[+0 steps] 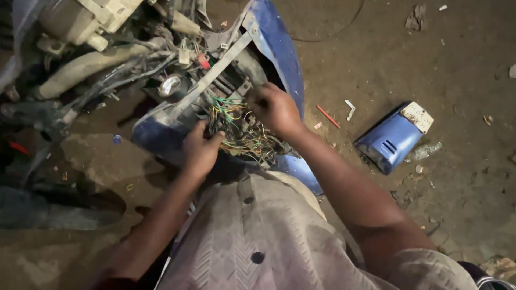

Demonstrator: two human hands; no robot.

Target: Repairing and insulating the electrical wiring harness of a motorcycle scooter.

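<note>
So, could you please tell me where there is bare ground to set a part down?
Bare dirt lies between the blue plastic side cover and the thin red stick, and beyond both. It is crowded at the tangled coloured wires, where the left hand and right hand work.

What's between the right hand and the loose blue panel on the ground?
Head view: between the right hand and the blue panel is dirt ground, with a red stick and a small white piece.

Dim, littered dirt floor [430, 53]
</note>
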